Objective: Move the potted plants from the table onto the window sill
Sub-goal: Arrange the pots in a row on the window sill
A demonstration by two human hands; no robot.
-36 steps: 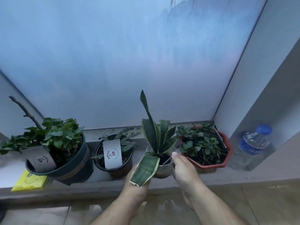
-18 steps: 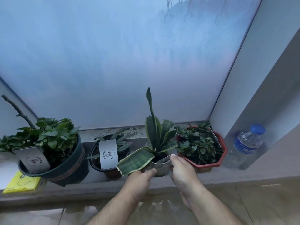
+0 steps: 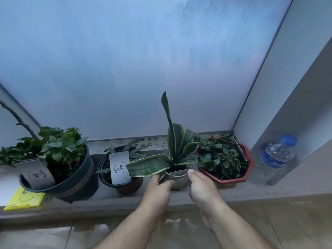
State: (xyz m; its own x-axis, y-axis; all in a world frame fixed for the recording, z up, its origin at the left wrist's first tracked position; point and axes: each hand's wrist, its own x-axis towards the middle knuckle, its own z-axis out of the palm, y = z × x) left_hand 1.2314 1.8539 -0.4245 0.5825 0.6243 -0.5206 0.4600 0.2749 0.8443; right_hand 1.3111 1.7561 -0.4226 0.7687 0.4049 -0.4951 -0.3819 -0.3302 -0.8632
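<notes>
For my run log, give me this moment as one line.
step: seating snake plant pot on window sill | left hand: on pot | right hand: on pot | neighbours: black pot, red pot

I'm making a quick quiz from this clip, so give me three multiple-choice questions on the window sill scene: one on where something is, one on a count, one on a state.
1. Where does the water bottle stand?
A. At the right end of the window sill
B. Between the two leftmost pots
C. On the floor

2. How many potted plants are on the sill?
A. Two
B. Four
C. Six

3. What are the hands doing?
A. Both hang free
B. Only one touches a pot
C. Both hold the metal pot of the snake plant

Answers:
1. A, it stands right of the red pot.
2. B: the dark green pot, the black pot, the metal pot and the red pot.
3. C, the left hand and the right hand flank it with fingers on its sides.
</notes>
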